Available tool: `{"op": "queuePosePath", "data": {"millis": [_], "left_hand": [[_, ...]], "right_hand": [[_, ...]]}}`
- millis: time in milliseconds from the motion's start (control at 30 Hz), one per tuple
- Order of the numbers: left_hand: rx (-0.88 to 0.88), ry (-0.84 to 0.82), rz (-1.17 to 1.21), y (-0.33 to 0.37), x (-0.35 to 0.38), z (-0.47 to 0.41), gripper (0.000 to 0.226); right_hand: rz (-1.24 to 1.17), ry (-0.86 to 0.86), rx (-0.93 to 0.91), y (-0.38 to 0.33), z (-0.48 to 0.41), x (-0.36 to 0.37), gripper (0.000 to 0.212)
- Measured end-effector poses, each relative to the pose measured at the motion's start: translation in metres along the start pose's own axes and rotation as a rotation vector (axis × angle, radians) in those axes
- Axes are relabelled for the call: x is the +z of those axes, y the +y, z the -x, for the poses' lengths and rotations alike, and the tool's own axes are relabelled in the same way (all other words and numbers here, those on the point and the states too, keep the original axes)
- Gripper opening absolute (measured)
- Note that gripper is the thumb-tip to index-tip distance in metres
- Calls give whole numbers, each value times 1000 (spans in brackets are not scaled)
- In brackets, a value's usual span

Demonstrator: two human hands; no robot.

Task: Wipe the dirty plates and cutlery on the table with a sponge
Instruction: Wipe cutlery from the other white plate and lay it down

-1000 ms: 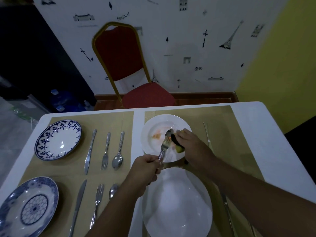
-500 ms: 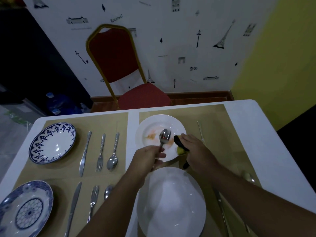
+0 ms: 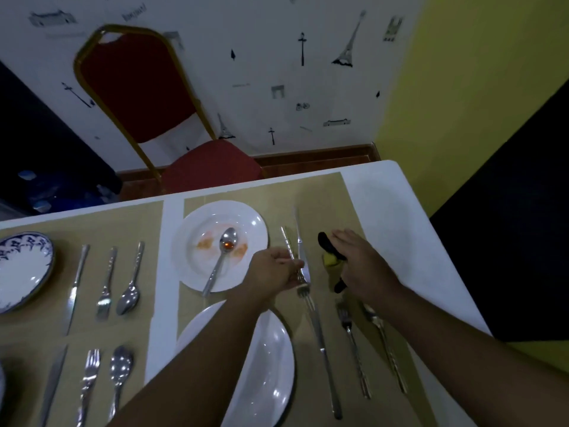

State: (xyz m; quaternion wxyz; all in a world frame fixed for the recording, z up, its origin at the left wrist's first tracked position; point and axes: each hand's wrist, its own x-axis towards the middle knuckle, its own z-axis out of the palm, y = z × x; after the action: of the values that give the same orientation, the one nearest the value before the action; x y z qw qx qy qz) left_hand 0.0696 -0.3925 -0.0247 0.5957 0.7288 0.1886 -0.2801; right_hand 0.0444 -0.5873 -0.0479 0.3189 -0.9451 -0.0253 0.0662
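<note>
- The left hand [image 3: 277,271] pinches the fork [image 3: 288,241] just beside the knife [image 3: 299,238] — handle pointing away, tines toward the person.
- The right hand [image 3: 363,266] clasps the black-and-yellow sponge [image 3: 328,249].
- A spoon [image 3: 228,241] lies in the stained white plate [image 3: 257,221] — bowl pointing away.

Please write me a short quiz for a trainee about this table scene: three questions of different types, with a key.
1. True or false: the silver metal spoon lies on the round white plate with orange stains.
2. What does the left hand hold? A) a glass cup B) a silver metal fork C) a blue napkin
3. Complete: the right hand holds a yellow-and-black ____.
Key: 1 true; 2 B; 3 sponge.
</note>
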Motion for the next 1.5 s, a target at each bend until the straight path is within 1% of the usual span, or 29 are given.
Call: {"op": "queuePosePath", "data": {"millis": [100, 200, 300, 433, 533, 633, 700, 767, 800, 900, 967, 1100, 1233, 1333, 1433, 1500], "left_hand": [[-12, 11, -67, -3, 34, -20, 5], [21, 56, -178, -8, 57, -43, 10], [59, 106, -204, -4, 72, -62, 6], [116, 137, -321, 4, 82, -89, 5], [174, 155, -461, 5, 85, -96, 13], [288, 163, -654, 0, 87, -90, 24], [434, 133, -793, -11, 88, -85, 20], [581, 133, -979, -26, 86, -79, 15], [631, 143, -1059, -32, 85, -76, 21], [703, 128, -1207, -45, 89, -67, 50], [693, 117, -1232, -47, 89, -65, 57], [660, 110, -1190, -45, 85, -62, 59], [690, 161, -1115, -43, 69, -55, 61], [691, 221, -1093, -41, 50, -44, 56], [663, 355, -955, -37, 22, -27, 42], [585, 417, -849, -38, -8, -18, 33]], "right_hand": [[8, -46, 14, 26, 2, -9, 72], [19, -82, 19, 46, 2, -12, 70], [-14, -81, 26, 55, -4, -16, 72], [-27, -67, -24, 51, -21, -26, 60], [7, -105, -32, 54, -32, -23, 62], [54, -164, -37, 65, -35, -10, 68], [107, -154, -87, 74, -32, 1, 70], [150, -155, -97, 78, -30, 9, 74], [165, -158, -83, 80, -30, 12, 77], [223, -169, -73, 79, -28, 17, 85], [246, -186, -66, 78, -27, 17, 88], [216, -215, -63, 73, -30, 10, 90], [144, -122, -9, 58, -34, -10, 79], [126, -61, -18, 36, -38, -18, 76], [64, -45, -43, 3, -41, -16, 78], [24, -47, -71, -19, -41, -6, 81]]}}
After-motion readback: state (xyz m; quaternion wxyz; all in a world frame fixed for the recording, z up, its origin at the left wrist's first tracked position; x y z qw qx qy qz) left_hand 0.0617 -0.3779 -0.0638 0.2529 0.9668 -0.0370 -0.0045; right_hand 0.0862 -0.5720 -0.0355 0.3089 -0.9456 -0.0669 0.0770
